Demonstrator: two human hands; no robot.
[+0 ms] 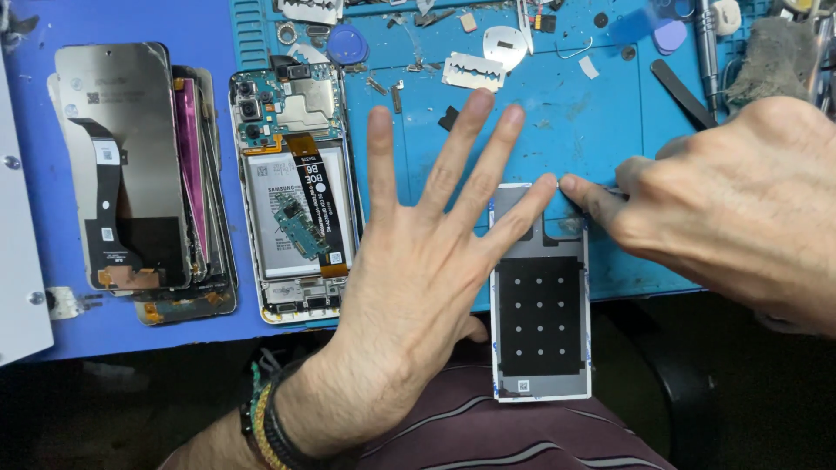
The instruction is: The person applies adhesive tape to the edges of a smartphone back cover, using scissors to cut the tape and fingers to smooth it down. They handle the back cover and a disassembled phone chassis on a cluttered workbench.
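Observation:
My left hand (418, 261) is spread flat, fingers apart, its little finger resting on the top left corner of a grey phone screen panel (540, 322) that lies face down over the table's front edge. My right hand (731, 209) comes in from the right with a fingertip pressed at the panel's top edge; a thin tool may be under it, but I cannot make it out. To the left lies an opened phone (296, 200) with its battery, circuit board and flex cable exposed.
A stack of screen panels (131, 165) lies at the far left on the blue mat (566, 122). Razor blades (473, 71), plastic picks (348, 43), a black spudger (684, 91) and a grey rag (775, 57) are scattered along the back. A white board edge (17, 226) stands at the left.

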